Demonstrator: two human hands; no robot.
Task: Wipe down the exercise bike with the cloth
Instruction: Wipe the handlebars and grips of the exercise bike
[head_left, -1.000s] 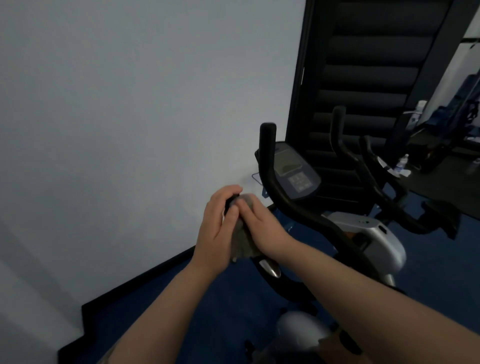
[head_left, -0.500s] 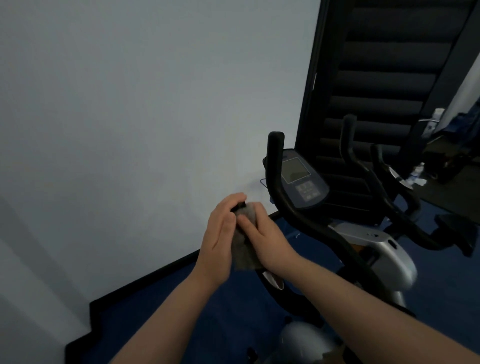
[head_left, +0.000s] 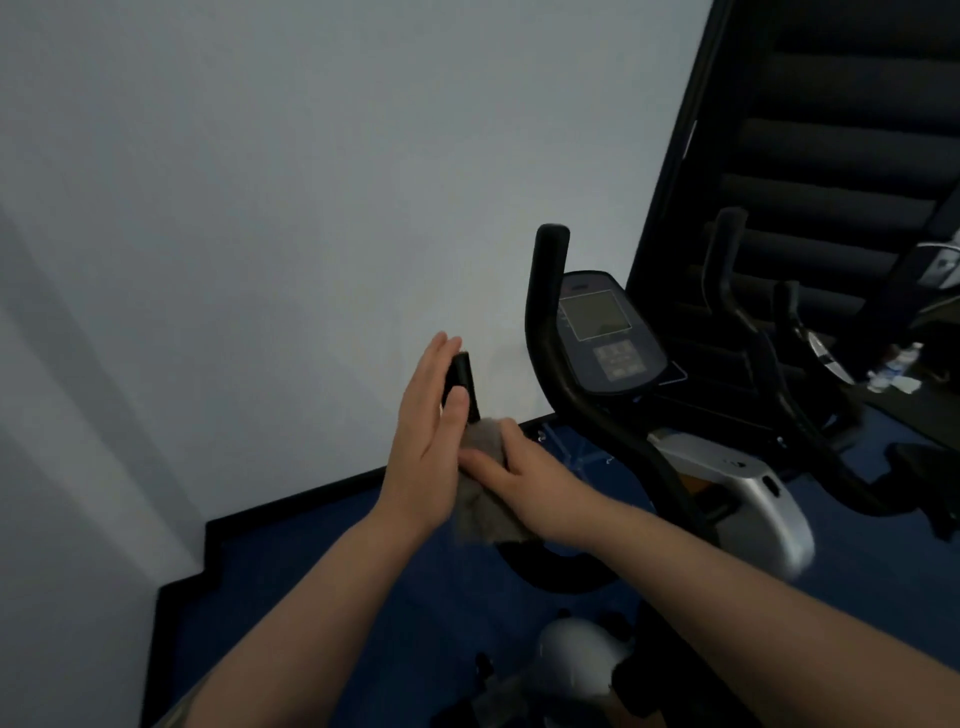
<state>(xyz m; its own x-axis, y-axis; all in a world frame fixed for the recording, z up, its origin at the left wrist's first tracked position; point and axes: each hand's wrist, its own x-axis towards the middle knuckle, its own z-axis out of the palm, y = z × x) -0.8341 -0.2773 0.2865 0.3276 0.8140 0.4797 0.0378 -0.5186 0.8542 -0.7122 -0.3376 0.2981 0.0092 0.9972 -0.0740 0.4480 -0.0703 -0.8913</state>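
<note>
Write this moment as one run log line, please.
left hand: open, against handlebar grip | right hand: holds cloth on grip | stage: wiping

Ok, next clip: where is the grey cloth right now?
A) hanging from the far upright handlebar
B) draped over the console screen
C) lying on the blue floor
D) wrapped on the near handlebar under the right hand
D: the cloth is bunched around the near handlebar with the right hand gripping it, while the left hand lies flat against the bar's side.
</note>
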